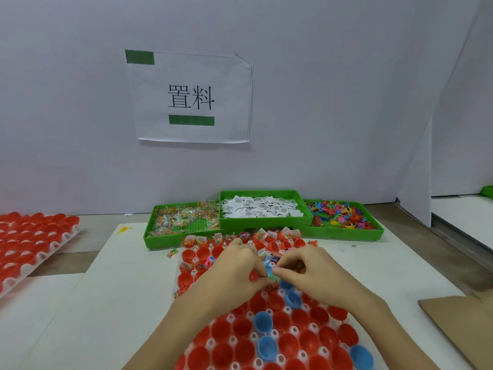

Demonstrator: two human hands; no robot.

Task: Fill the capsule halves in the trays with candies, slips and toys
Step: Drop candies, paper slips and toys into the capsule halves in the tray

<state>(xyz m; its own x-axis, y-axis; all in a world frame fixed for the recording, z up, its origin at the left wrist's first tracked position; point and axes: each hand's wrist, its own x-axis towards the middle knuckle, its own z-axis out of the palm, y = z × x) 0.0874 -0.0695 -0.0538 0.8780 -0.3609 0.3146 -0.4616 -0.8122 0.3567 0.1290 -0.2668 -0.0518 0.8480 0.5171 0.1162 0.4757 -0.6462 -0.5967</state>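
A clear tray [256,336] of red and blue capsule halves [240,327] lies before me on the white board. Its far rows hold candy packets and slips. My left hand [234,268] and my right hand [306,271] meet over the tray's middle, fingers curled, both pinching small plastic toys [270,271] between them. Behind stand three green bins: candies [184,217], paper slips [261,206], coloured toys [341,214].
A second tray of red capsule halves [29,244] sits at the left edge. A brown cardboard piece [461,321] lies at the right. One loose candy packet [173,252] and a yellow toy [124,229] lie on the board. A labelled white partition stands behind the bins.
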